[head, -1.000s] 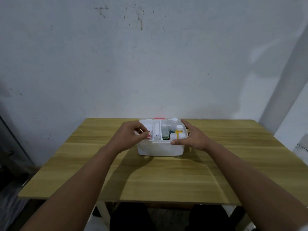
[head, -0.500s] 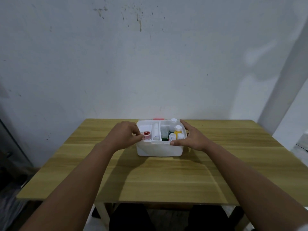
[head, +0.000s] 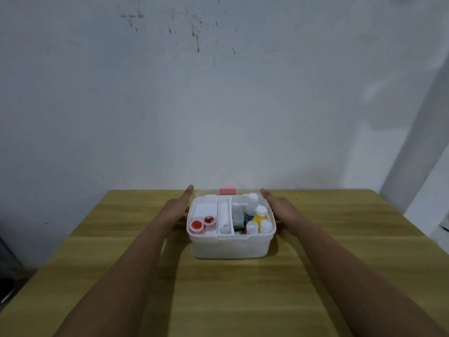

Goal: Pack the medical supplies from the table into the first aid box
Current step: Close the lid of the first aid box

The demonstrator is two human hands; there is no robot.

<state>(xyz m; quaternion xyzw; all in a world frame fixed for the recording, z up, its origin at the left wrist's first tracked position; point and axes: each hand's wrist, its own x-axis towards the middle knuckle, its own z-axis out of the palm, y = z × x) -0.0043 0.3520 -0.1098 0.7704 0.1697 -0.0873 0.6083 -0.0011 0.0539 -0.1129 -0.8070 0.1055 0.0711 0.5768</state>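
The white first aid box (head: 230, 246) stands open at the back middle of the wooden table (head: 243, 300). Its tray holds two red-centred tape rolls (head: 196, 225), a white tube (head: 223, 216), a yellow bottle (head: 259, 216) and small white bottles (head: 252, 227). A clear lid with a red handle (head: 227, 191) lies open behind it. My left hand (head: 178, 205) stretches flat along the box's left side, fingers reaching toward the lid. Along the right side my right hand (head: 277, 203) does the same. Neither hand holds anything.
A stained white wall rises right behind the table. A white pillar (head: 418, 166) stands at the right. Dark objects sit on the floor at the lower left (head: 7, 285).
Both hands left the box's front rim and slid back along its sides toward the lid. The left hand let go of the tape roll area, and the head moved closer.
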